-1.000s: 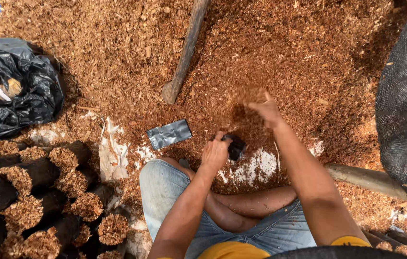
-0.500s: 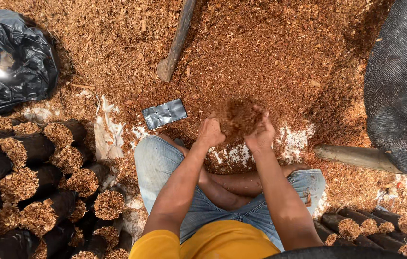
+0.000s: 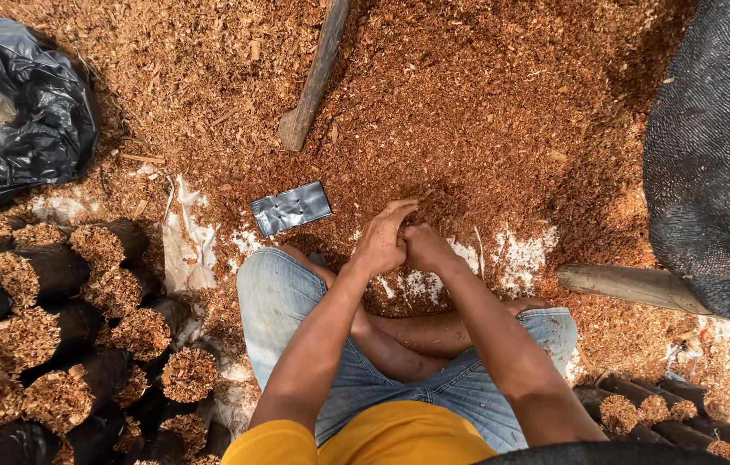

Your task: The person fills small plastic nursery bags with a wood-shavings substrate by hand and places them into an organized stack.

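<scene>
Both hands (image 3: 404,245) together in sawdust (image 3: 468,112); flat grey pouch (image 3: 291,208) just left.

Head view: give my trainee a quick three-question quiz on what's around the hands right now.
1. True or false: the flat grey bag lies left of the left hand.
2. Where are the filled black bags stacked? A) beside the person's left leg B) on top of the sawdust pile C) inside the black mesh sack
3. The right hand presses against the ____ hand.

Key: 1 true; 2 A; 3 left.
</scene>
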